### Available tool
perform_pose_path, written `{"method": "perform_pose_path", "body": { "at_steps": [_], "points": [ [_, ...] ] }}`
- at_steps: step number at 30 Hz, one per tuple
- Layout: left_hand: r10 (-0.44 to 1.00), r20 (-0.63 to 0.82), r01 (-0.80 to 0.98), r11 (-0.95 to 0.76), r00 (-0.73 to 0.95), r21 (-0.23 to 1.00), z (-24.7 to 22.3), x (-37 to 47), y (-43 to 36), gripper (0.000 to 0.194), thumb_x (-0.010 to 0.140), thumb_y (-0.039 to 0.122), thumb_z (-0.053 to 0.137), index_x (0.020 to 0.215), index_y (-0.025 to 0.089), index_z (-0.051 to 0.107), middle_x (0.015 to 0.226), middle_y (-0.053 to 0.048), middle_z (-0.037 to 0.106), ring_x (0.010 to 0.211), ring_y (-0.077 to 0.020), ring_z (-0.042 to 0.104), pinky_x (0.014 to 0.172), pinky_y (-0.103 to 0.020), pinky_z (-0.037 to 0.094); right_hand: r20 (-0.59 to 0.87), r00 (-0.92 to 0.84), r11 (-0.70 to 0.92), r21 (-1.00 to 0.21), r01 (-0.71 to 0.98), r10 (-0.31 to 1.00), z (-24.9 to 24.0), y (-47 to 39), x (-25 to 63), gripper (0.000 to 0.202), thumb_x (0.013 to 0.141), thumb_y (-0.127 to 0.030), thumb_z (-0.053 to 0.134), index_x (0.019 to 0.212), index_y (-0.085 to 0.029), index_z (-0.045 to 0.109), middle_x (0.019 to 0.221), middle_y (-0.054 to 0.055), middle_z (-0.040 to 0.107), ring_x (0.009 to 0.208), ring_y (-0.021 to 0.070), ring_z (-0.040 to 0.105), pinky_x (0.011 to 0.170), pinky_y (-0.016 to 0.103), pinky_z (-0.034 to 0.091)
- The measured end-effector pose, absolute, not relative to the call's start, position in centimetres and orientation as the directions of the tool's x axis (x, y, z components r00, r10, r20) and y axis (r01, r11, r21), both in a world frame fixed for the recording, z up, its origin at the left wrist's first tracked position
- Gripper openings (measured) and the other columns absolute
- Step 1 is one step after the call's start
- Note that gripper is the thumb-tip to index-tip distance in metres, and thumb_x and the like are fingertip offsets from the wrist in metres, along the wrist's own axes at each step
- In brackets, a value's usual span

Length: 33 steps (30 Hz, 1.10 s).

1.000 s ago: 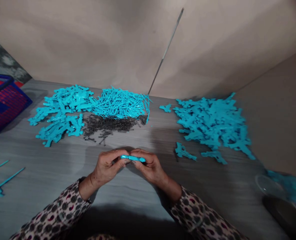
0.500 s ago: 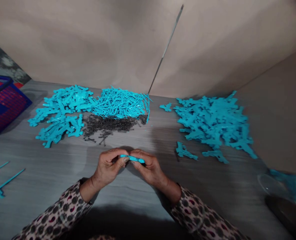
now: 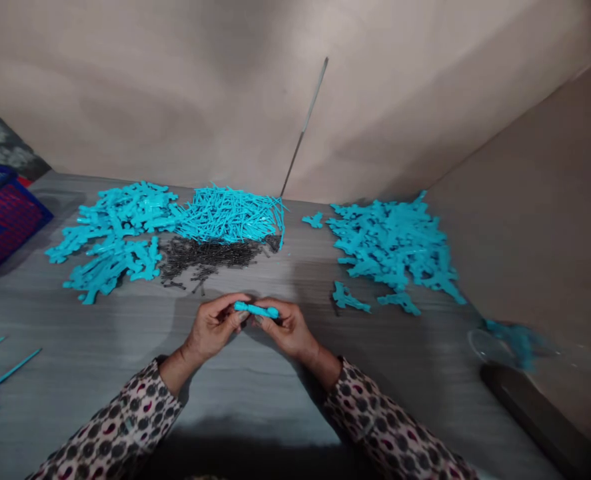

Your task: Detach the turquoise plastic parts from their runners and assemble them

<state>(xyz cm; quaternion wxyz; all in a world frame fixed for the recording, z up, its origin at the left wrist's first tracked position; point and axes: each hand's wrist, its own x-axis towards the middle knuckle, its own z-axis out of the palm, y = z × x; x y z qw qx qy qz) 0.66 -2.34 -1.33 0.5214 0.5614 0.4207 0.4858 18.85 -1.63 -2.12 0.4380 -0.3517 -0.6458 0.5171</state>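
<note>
Turquoise piece [image 3: 256, 311]: pinching it between the fingers of both hands, pressing thumbs along its near side, steadying one end with the left hand [image 3: 210, 330] and the other with the right hand [image 3: 291, 330]. Working at a grey, streaky counter [image 3: 245, 400], casting soft shadows on it below the wrists. Facing a plain beige wall [image 3: 190, 87] beyond the fingers, with a side wall [image 3: 530, 180] off to their right. Seeing a thin line [image 3: 304, 130] running up the far wall, dark low down and paler above. Wearing patterned sleeves [image 3: 125, 413] on both arms.

Holding the piece crosswise to the body, pointing its long axis left to right across the fingers, tipping the right end slightly nearer the body. Showing a slim profile, knobbed at both ends; not making out which end counts as the front.

Having a scatter of dark pins [image 3: 212, 255] just beyond the fingers, a heap of turquoise sticks [image 3: 232, 213] behind those, and a heap of turquoise parts [image 3: 120, 223] beyond and left. Finding a broader heap [image 3: 390, 240] beyond and right, with two loose parts [image 3: 350, 298] nearer the fingers. Seeing a blue basket [image 3: 10, 223] far to their left, a clear dish [image 3: 492, 347] far to their right.
</note>
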Motion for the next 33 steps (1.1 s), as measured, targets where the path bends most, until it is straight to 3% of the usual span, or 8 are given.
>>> {"method": "perform_pose_path", "body": {
  "at_steps": [6,11,15,19,24,27,30,33],
  "points": [
    [0.991,0.028,-0.033,-0.024,0.128,0.999,-0.9,0.4,-2.0,0.034,0.075,0.044,0.073,0.082,0.012,0.072,0.051,0.000,0.062,0.045,-0.0097,0.056,0.047,-0.019,0.045,0.140,-0.435,0.138,-0.990,-0.035,0.889,-2.0,-1.3,19.2,0.041,0.088,-0.054,0.058,0.095,-0.015,0.066,0.075,0.003,0.066,0.065,0.0136,0.060,0.064,0.025,0.049],
    [0.988,-0.022,-0.059,0.032,0.153,0.998,-0.7,-0.1,-1.3,0.032,0.070,0.042,0.077,0.080,0.012,0.071,0.050,0.000,0.063,0.045,-0.0113,0.057,0.049,-0.022,0.048,0.154,-0.352,0.165,-0.986,0.000,0.923,-2.5,-1.3,17.7,0.041,0.087,-0.054,0.058,0.089,-0.015,0.067,0.072,0.003,0.066,0.066,0.0138,0.060,0.065,0.025,0.049],
    [0.987,-0.014,-0.073,0.026,0.159,0.997,-0.4,-0.4,-1.0,0.049,0.066,0.038,0.079,0.107,0.015,0.065,0.061,0.001,0.068,0.043,-0.0112,0.057,0.046,-0.023,0.049,0.174,-0.174,0.181,-0.983,0.023,0.969,-2.5,-2.2,17.0,0.034,0.087,-0.048,0.060,0.094,-0.016,0.068,0.084,0.004,0.069,0.078,0.0155,0.064,0.074,0.026,0.052],
    [0.990,-0.002,-0.064,0.011,0.143,0.998,-0.3,-0.4,-0.5,0.061,0.066,0.037,0.078,0.121,0.020,0.057,0.079,0.000,0.071,0.045,-0.0111,0.059,0.046,-0.024,0.050,0.324,-0.064,0.330,-0.915,0.233,0.944,-0.6,-5.5,20.2,0.019,0.089,-0.029,0.057,0.098,-0.016,0.068,0.100,0.008,0.068,0.092,0.0171,0.063,0.084,0.028,0.051],
    [0.988,0.011,0.017,-0.014,0.153,1.000,-0.1,-0.2,-0.6,0.043,0.065,0.037,0.074,0.102,0.016,0.064,0.067,0.003,0.067,0.044,-0.0096,0.055,0.045,-0.023,0.048,0.436,-0.003,0.331,-0.678,0.657,0.900,0.5,-12.8,28.1,0.032,0.091,-0.017,0.048,0.121,-0.018,0.060,0.115,0.012,0.061,0.105,0.0208,0.058,0.092,0.036,0.048],
    [0.989,-0.022,0.026,0.018,0.143,0.999,-0.1,0.0,-0.8,0.040,0.061,0.039,0.074,0.092,0.014,0.066,0.059,0.002,0.065,0.044,-0.0098,0.055,0.045,-0.022,0.047,0.419,0.124,0.087,-0.449,0.889,0.900,-1.0,-16.1,32.9,0.043,0.087,-0.011,0.045,0.127,-0.016,0.057,0.116,0.015,0.059,0.108,0.0259,0.054,0.095,0.044,0.046],
    [0.993,-0.043,-0.006,0.044,0.113,0.999,-0.4,0.2,-0.8,0.041,0.055,0.041,0.074,0.084,0.013,0.066,0.058,0.002,0.064,0.042,-0.0090,0.053,0.042,-0.021,0.046,0.281,0.261,-0.202,-0.222,0.954,0.924,-2.3,-18.2,36.4,0.049,0.084,-0.010,0.047,0.132,-0.014,0.055,0.122,0.019,0.058,0.113,0.0305,0.050,0.097,0.047,0.043],
    [0.993,-0.031,-0.016,0.033,0.114,0.999,-1.1,0.4,-0.6,0.040,0.054,0.043,0.073,0.079,0.013,0.065,0.058,0.001,0.064,0.041,-0.0084,0.051,0.040,-0.021,0.044,0.142,0.318,-0.314,-0.050,0.948,0.937,-2.3,-19.4,37.8,0.048,0.089,-0.017,0.048,0.137,-0.015,0.052,0.130,0.019,0.056,0.119,0.0330,0.047,0.093,0.047,0.043]
  ]
}}
